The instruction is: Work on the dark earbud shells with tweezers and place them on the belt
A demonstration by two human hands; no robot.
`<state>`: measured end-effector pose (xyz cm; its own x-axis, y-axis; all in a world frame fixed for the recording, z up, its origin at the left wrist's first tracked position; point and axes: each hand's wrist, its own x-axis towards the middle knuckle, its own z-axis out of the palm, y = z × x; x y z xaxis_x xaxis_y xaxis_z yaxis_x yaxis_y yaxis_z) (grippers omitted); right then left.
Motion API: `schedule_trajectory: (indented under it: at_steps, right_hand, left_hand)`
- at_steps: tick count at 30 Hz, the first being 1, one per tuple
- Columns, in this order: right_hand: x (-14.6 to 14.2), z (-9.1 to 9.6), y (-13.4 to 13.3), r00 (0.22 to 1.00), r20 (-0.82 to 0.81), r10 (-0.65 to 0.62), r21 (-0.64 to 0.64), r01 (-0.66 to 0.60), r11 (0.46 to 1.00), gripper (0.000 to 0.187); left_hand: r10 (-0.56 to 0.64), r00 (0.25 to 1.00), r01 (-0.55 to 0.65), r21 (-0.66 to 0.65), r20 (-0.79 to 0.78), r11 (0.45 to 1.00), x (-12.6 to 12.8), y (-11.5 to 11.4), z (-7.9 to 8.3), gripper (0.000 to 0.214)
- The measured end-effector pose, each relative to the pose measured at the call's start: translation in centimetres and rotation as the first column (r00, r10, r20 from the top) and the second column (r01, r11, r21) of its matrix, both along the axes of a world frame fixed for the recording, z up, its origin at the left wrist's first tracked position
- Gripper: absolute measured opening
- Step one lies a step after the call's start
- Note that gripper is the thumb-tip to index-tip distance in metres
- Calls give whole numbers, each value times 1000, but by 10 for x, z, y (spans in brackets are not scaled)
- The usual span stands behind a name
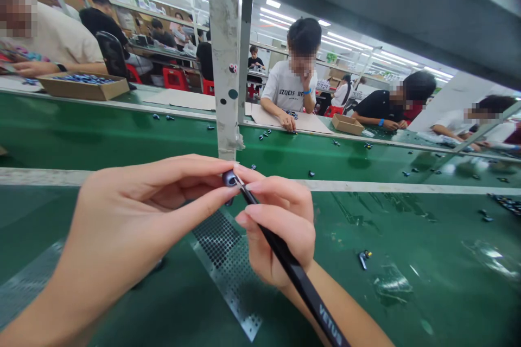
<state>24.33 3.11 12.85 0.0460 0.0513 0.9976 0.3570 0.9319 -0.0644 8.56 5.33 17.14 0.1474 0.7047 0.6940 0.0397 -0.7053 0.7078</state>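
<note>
Between the thumb and fingertips of my left hand [138,217] is a small dark blue earbud [229,178], held up above the bench. My right hand [280,217] grips black tweezers [287,260] marked VETUS like a pen. Their metal tips meet the earbud's face; whether they pinch anything there is too small to tell. Beneath my hands lies a clear sheet with rows of small black dots [220,236]. To the right on the green bench rests another earbud [363,259] with a yellowish end.
A green conveyor belt [183,143] runs across ahead, carrying scattered earbuds. A grey post [226,65] stands just beyond my hands, under an overhead shelf [366,5]. Several people sit opposite, near cardboard boxes [83,87]. More earbuds [507,204] are heaped at far right.
</note>
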Motion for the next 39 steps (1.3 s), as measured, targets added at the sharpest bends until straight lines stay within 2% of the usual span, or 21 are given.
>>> schedule_trajectory:
  at_steps: [7,13,19,24,29,35,39]
  right_hand:
    - [-4,-1,2,986,-135,97,-19,-101,995,21]
    - [-4,1,0,985,-149,82,-37,-89,995,29]
    - [-3,-1,2,985,-146,93,-91,-107,990,37]
    - [-5,0,2,979,-172,109,-59,-120,991,30]
    - [-7,0,4,975,-195,107,-40,-117,992,23]
    - [-6,-1,5,985,-163,57,-120,-77,990,25]
    - [-8,2,4,981,-190,48,-67,-62,996,23]
  left_hand:
    - [45,999,-42,-94,25,995,6,-9,3,25]
    - [70,997,-70,-35,11,997,1,-5,-1,18]
    - [152,988,-153,-15,-38,988,4,-8,-1,17]
    - [178,982,-177,15,-69,984,1,-7,-5,16]
    - [164,985,-164,-12,-57,986,2,-5,-3,15]
    - [205,977,-205,8,-64,979,3,-9,-4,15]
    - [195,979,-194,19,-61,981,2,-7,-6,16]
